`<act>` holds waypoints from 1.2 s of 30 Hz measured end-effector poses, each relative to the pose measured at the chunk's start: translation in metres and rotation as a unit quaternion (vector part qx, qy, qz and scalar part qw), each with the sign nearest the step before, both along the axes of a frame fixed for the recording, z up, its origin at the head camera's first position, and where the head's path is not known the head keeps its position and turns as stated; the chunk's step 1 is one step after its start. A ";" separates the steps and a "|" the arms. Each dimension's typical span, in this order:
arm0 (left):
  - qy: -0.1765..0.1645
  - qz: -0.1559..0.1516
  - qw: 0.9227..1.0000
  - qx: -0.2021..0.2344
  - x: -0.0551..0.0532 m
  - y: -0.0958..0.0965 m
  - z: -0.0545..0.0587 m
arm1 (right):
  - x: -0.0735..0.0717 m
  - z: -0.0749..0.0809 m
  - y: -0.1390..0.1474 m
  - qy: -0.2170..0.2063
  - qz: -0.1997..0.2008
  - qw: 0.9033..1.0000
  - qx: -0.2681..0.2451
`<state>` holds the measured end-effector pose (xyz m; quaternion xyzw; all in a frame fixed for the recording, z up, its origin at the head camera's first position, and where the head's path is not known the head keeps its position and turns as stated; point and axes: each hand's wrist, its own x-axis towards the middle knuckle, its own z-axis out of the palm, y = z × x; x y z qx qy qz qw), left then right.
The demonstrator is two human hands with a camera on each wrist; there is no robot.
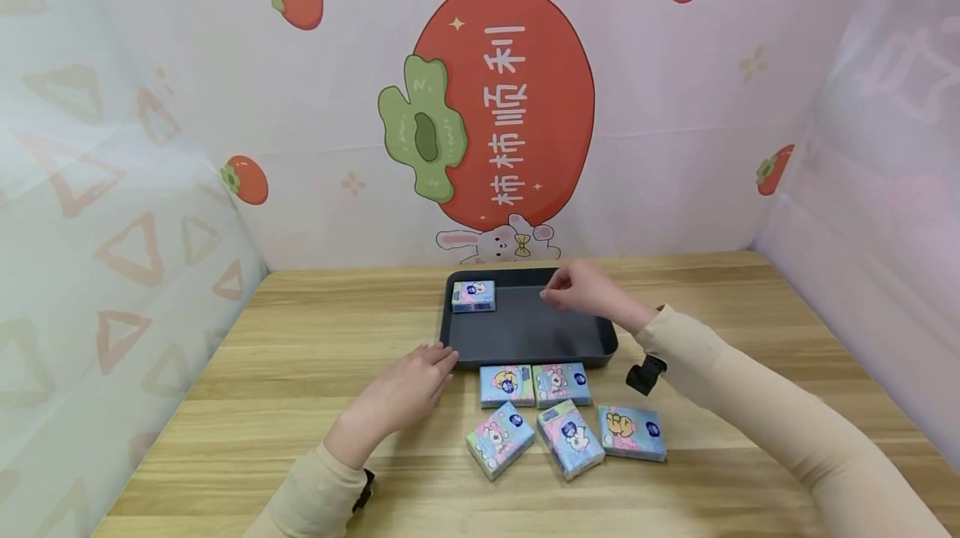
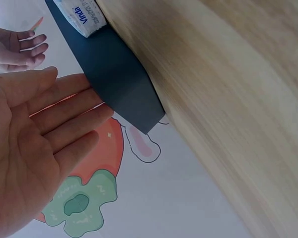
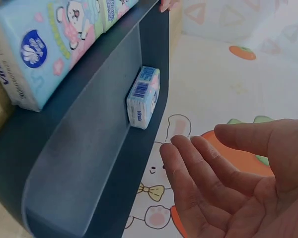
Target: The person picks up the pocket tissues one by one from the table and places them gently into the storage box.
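A dark rectangular tray (image 1: 532, 334) lies on the table, with one tissue pack (image 1: 473, 296) in its back left corner. My left hand (image 1: 408, 388) has its fingers stretched out, fingertips at the tray's front left edge. In the left wrist view its palm (image 2: 25, 144) shows bare. Over the right back part of the tray is my right hand (image 1: 587, 292), its fingers loosely bent. The right wrist view shows nothing in that hand (image 3: 228, 183). Two tissue packs, one at left (image 1: 507, 386) and one at right (image 1: 561, 383), stand side by side along the tray's front.
Nearer the front edge lie three more tissue packs: a tilted one (image 1: 501, 440), a middle one (image 1: 571, 440) and a right one (image 1: 632, 433) below my right forearm. A printed cloth backdrop (image 1: 645, 188) rises behind the wooden table (image 1: 337, 313).
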<state>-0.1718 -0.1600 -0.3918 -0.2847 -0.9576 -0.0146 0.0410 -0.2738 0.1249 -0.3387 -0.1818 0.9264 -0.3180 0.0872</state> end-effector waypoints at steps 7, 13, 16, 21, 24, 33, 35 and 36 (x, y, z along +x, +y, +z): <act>-0.004 0.001 1.000 0.004 0.000 0.000 0.001 | 0.012 -0.002 0.007 -0.010 0.000 1.000 0.013; -0.001 -0.002 1.000 0.003 0.000 0.000 0.001 | 0.022 -0.007 0.010 -0.016 0.004 1.000 0.023; 0.000 -0.002 1.000 0.003 0.000 0.000 0.002 | 0.027 -0.010 0.012 -0.011 0.009 1.000 0.026; 0.001 -0.003 1.000 0.002 0.000 0.001 0.002 | 0.034 -0.015 0.016 -0.009 0.010 1.000 0.025; 0.001 -0.002 1.000 0.002 0.000 0.001 0.002 | 0.038 -0.016 0.018 -0.007 0.013 1.000 0.025; 0.008 -0.002 1.000 -0.002 0.000 0.000 0.001 | 0.050 -0.022 0.026 -0.008 0.026 0.999 0.022; 0.009 -0.003 1.000 -0.002 -0.001 0.000 0.000 | 0.053 -0.022 0.029 -0.010 0.030 0.999 0.018; 0.009 -0.004 1.000 -0.001 -0.001 0.000 0.000 | 0.054 -0.022 0.030 -0.011 0.031 0.999 0.016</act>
